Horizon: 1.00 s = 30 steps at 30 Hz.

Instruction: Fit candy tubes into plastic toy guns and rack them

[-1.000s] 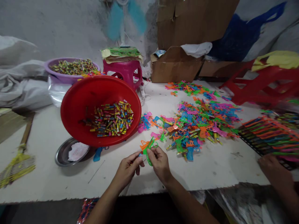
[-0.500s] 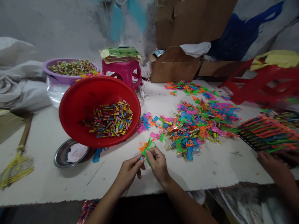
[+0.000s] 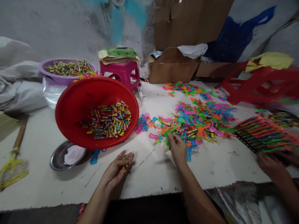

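My left hand [image 3: 113, 171] is above the table in front of the red basin [image 3: 70, 105], palm turned up and fingers curled around several small yellow-labelled tubes [image 3: 125, 166]. At the near left edge of the pile of toy guns [image 3: 201, 119], my right hand [image 3: 178, 151] pinches a green toy gun [image 3: 168, 140], partly hidden by the fingers. The pile mixes pink, blue, green and orange plastic guns, some with tubes attached. More tubes [image 3: 112, 121] lie inside the tilted basin.
A steel bowl [image 3: 56, 161] with paper and a blue toy gun [image 3: 94, 157] sit below the basin. Behind stand a purple basin [image 3: 43, 70], a pink stool [image 3: 127, 73] and cardboard boxes [image 3: 173, 70]. Another person's hand [image 3: 271, 165] touches a rack of toy guns [image 3: 268, 133] at right.
My hands have moved apart. The right has carried the green toy gun to the pile; the left has shifted left and turned palm up, showing the tubes in it.
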Available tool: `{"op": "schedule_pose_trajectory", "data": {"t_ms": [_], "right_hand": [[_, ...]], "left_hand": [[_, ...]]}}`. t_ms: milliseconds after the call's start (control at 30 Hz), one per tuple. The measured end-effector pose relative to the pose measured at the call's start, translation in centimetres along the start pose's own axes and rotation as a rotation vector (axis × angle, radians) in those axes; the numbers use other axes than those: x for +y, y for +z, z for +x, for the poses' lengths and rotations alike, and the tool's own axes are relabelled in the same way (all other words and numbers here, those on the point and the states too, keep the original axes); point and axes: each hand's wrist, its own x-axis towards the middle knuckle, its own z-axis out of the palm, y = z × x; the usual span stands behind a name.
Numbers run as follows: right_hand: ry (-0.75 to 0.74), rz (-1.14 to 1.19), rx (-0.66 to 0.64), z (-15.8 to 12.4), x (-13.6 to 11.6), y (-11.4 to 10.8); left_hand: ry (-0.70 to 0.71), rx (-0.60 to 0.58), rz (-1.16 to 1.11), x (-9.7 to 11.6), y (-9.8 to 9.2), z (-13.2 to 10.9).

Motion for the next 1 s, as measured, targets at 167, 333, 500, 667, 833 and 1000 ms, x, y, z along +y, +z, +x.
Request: {"op": "schedule_pose_trajectory", "data": {"t_ms": [167,333,500,667,833,1000], "right_hand": [[-0.072,-0.541,0.381,6.1,0.8,-5.6],[-0.231,-0.991,0.326,5.6,2.3,-3.8],[-0.424,-1.088,-0.103,1.3,4.0,2.5],[-0.471,-1.023,-0.286,-2.2,4.3,4.6],[-0.476,-0.846,-0.413,-4.5,4.1,4.6],[-0.465,-0.685,-0.445,-5.2,4.0,4.6]], "left_hand": [[0.010,-0.029,-0.047,-0.2,-0.3,0.3],[-0.005,-0.065,-0.012,-1.2,0.0,0.7],[-0.116,-0.156,0.061,-1.5,0.1,0.5],[-0.053,-0.114,0.232,-1.4,-0.6,0.5],[0.092,-0.044,0.400,-2.6,-1.2,1.7],[0.351,0.037,0.562,-3.6,-0.3,2.2]]}}
